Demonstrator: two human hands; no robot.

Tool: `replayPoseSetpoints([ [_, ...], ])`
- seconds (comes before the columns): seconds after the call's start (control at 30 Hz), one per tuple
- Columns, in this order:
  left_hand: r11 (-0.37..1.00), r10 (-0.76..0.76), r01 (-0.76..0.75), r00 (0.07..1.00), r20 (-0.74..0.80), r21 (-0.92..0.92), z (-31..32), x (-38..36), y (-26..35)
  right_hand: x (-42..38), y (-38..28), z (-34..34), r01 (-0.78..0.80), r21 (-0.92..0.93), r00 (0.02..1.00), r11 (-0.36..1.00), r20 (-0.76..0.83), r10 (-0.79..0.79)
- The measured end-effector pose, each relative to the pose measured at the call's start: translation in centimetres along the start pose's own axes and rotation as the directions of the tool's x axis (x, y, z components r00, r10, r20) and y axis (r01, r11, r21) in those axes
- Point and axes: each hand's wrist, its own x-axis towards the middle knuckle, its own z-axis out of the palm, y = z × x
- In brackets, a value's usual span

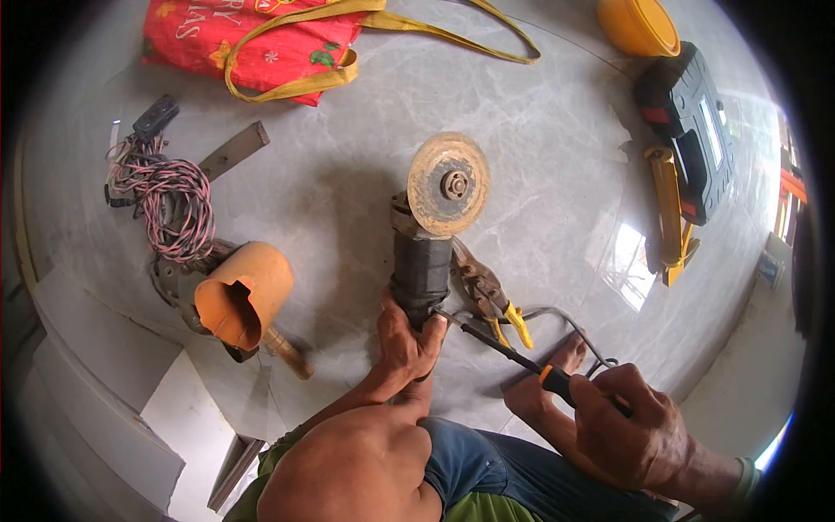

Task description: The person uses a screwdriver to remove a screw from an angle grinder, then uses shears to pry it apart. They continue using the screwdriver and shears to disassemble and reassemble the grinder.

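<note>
We are seated on the grey marble floor (557,130), looking down at our hands. Our left hand (404,344) is wrapped firmly around the rear of the angle grinder (426,252), which lies near the middle of the floor with its worn abrasive disc (448,183) facing up and pointing away from us. Our right hand (631,426) is closed tight around the orange-and-black handle of a screwdriver (522,357); the shaft runs up and left, and its tip meets the grinder body just beside the left hand's fingers. We cannot tell exactly what the tip touches.

A pair of yellow-handled pliers (487,291) lies on the floor just right of the grinder, close to the screwdriver shaft. A grey cable (570,326) loops behind it, near our bare foot (548,383).

Toward the left edge of the floor: an orange pipe piece (243,291) and a coil of twisted wire (170,200). At the far left corner, a red bag (252,39) with yellow straps. Toward the far right: a yellow bowl (639,24), a black tool case (691,126), and a yellow-framed tool (670,213) just beside it.
</note>
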Motion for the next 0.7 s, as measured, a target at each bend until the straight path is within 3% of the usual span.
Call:
replayPoseSetpoints([
  [0.23, 0.998, 0.046, -0.044, 0.999, -0.030, 0.039, 0.4, 0.0, 0.0, 0.1, -0.1, 0.1, -0.076, 0.047, 0.996, 0.996, -0.037, 0.078],
  [0.33, 0.999, -0.028, 0.028, 0.999, -0.028, -0.019, 0.0, 0.2, 0.6, -0.2, -0.4, 0.4, -0.106, 0.111, 0.992, 0.988, -0.054, 0.113],
  [0.4, 0.970, -0.149, 0.152, 0.988, 0.032, -0.190, -0.6, 0.7, 1.3, -0.6, -0.4, 0.8, -0.149, 0.128, 0.984, 0.981, -0.076, 0.159],
  [0.47, 0.988, -0.121, 0.120, 0.993, -0.001, -0.100, -0.5, 0.8, 0.6, -0.9, 0.4, 1.3, -0.014, 0.107, 0.980, 0.994, -0.195, 0.035],
  [0.53, 0.994, -0.110, 0.110, 0.993, -0.039, 0.000, -1.0, 0.7, 0.8, -2.4, 2.4, 1.1, -0.062, 0.158, 0.953, 0.985, -0.285, 0.106],
  [0.57, 0.994, -0.102, 0.103, 0.994, -0.046, 0.019, -1.1, 1.1, 1.7, -3.4, 5.2, 2.0, 0.010, 0.087, 0.907, 0.996, -0.420, 0.028],
  [0.6, 0.995, -0.094, 0.096, 0.995, -0.045, 0.035, -1.3, 1.4, 2.3, -4.6, 7.3, 2.4, -0.127, 0.097, 0.895, 0.987, -0.419, 0.157],
  [0.63, 0.991, -0.130, 0.129, 0.991, -0.043, -0.026, -1.6, 1.4, 2.0, -5.1, 9.7, 3.7, -0.146, 0.044, 0.847, 0.988, -0.511, 0.147],
  [0.67, 0.993, -0.118, 0.117, 0.992, -0.038, -0.015, -2.0, 1.5, 1.6, -5.4, 11.3, 5.3, -0.294, 0.110, 0.774, 0.949, -0.555, 0.304],
  [0.7, 0.979, -0.152, 0.159, 0.986, 0.062, -0.127, -2.3, 1.7, 1.1, -5.6, 14.0, 7.3, -0.333, 0.100, 0.728, 0.938, -0.605, 0.323],
])
